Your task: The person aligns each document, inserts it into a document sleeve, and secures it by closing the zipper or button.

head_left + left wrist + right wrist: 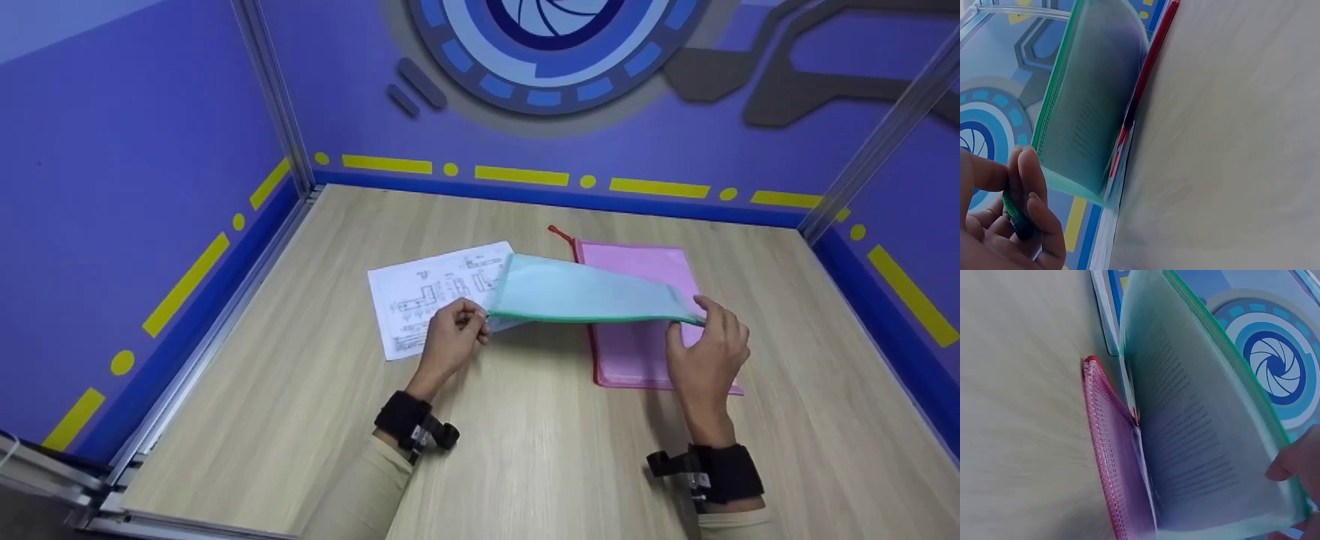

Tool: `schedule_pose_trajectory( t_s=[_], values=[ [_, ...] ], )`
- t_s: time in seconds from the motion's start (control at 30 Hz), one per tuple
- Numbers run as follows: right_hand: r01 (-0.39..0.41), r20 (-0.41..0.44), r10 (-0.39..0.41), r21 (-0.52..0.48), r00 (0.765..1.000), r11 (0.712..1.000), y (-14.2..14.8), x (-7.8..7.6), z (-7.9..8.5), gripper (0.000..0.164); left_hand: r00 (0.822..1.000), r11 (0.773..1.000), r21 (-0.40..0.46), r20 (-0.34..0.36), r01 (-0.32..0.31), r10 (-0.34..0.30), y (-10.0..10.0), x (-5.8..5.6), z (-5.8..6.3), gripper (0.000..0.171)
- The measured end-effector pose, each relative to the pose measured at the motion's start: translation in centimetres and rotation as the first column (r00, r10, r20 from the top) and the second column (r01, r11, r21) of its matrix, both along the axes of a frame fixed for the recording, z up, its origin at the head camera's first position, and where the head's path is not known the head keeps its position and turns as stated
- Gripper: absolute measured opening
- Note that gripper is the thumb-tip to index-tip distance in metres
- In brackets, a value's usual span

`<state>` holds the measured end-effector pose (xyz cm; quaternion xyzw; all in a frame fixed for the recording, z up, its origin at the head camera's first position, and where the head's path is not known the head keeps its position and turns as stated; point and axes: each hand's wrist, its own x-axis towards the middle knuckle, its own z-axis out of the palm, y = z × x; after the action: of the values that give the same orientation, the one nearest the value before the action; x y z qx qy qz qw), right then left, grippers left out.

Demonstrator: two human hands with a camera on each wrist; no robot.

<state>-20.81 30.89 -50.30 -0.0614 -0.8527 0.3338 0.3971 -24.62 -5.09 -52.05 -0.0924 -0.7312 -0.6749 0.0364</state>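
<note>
A pale green zipper pouch is held up over the table with its green zipper edge towards me. My left hand pinches the green cord pull at the zipper's left end. At the opposite corner, my right hand grips the zipper edge between thumb and fingers. Lines of print show through the pouch in both wrist views. Below it lies a pink pouch with a red zipper, partly covered from the head view. A white sheet with line drawings is on the table at the left, behind my left hand.
The wood-grain table is bounded by blue printed panels at the back and sides. Metal posts stand at the back corners. A red zipper cord sticks out from the pink pouch's far left corner.
</note>
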Motion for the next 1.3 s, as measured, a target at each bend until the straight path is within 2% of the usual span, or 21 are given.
schedule_pose_trajectory(
  t_s=[0.1, 0.2, 0.3, 0.4, 0.5, 0.57, 0.6, 0.67, 0.7, 0.77, 0.8, 0.87, 0.93, 1.0, 1.13, 1.3],
  values=[
    [-0.005, 0.042, 0.003, 0.057, 0.999, 0.998, -0.3, 0.1, -0.2, 0.045, 0.999, 0.999, 0.005, -0.003, 0.040, -0.040, 0.3, 0.2, 0.1, 0.018],
    [-0.062, 0.074, 0.055, 0.108, 0.996, 0.992, -0.6, 0.2, -0.3, 0.047, 0.995, 0.996, -0.007, -0.018, 0.094, -0.095, 0.7, 0.6, 0.1, 0.019],
    [-0.191, 0.077, 0.182, 0.126, 0.980, 0.974, -0.9, 0.1, -0.6, 0.045, 0.987, 0.988, -0.021, -0.033, 0.155, -0.155, 1.3, 1.0, 0.2, 0.019],
    [-0.350, 0.056, 0.345, 0.152, 0.937, 0.924, -1.6, 0.1, -0.9, 0.039, 0.979, 0.979, -0.025, -0.034, 0.200, -0.201, 1.9, 1.6, 0.2, 0.020],
    [-0.510, 0.073, 0.505, 0.152, 0.860, 0.847, -2.8, 0.3, -1.2, 0.034, 0.972, 0.971, -0.044, -0.027, 0.233, -0.235, 2.5, 2.0, 0.2, 0.023],
    [-0.610, 0.125, 0.597, 0.131, 0.792, 0.782, -3.8, 0.6, -1.3, 0.034, 0.962, 0.960, -0.070, -0.026, 0.270, -0.272, 2.9, 2.3, 0.1, 0.024],
    [-0.659, 0.163, 0.641, 0.109, 0.750, 0.744, -4.4, 0.9, -1.4, 0.035, 0.954, 0.951, -0.090, -0.030, 0.295, -0.299, 3.0, 2.4, 0.1, 0.026],
    [-0.738, 0.245, 0.705, 0.069, 0.665, 0.672, -5.7, 1.3, -1.7, 0.039, 0.932, 0.927, -0.122, -0.033, 0.355, -0.362, 3.2, 2.6, 0.1, 0.028],
    [-0.765, 0.277, 0.726, 0.059, 0.630, 0.641, -6.3, 1.6, -1.8, 0.042, 0.919, 0.912, -0.139, -0.034, 0.385, -0.393, 3.2, 2.7, 0.1, 0.028],
    [-0.802, 0.320, 0.750, 0.060, 0.579, 0.594, -7.4, 2.0, -1.9, 0.043, 0.892, 0.882, -0.177, -0.037, 0.438, -0.450, 3.3, 2.9, 0.2, 0.026],
    [-0.811, 0.330, 0.755, 0.065, 0.567, 0.581, -7.9, 2.2, -1.9, 0.042, 0.879, 0.866, -0.195, -0.035, 0.460, -0.475, 3.4, 3.0, 0.2, 0.025],
    [-0.819, 0.325, 0.762, 0.074, 0.559, 0.569, -8.5, 2.5, -1.9, 0.037, 0.856, 0.839, -0.220, -0.029, 0.498, -0.516, 3.6, 3.1, 0.1, 0.022],
    [-0.816, 0.306, 0.764, 0.088, 0.568, 0.572, -8.8, 2.7, -1.8, 0.031, 0.838, 0.816, -0.242, -0.025, 0.524, -0.545, 3.7, 3.2, 0.1, 0.020],
    [-0.807, 0.282, 0.762, 0.102, 0.584, 0.581, -8.9, 2.7, -1.8, 0.026, 0.827, 0.803, -0.256, -0.022, 0.538, -0.562, 3.7, 3.3, 0.1, 0.020],
    [-0.803, 0.250, 0.766, 0.095, 0.592, 0.589, -8.8, 2.7, -1.7, 0.024, 0.827, 0.797, -0.296, -0.039, 0.526, -0.560, 3.7, 3.3, 0.2, 0.024],
    [-0.821, 0.242, 0.795, 0.019, 0.557, 0.570, -8.8, 2.8, -1.6, 0.018, 0.836, 0.798, -0.337, -0.053, 0.500, -0.546, 3.8, 3.3, 0.2, 0.027]
  ],
)
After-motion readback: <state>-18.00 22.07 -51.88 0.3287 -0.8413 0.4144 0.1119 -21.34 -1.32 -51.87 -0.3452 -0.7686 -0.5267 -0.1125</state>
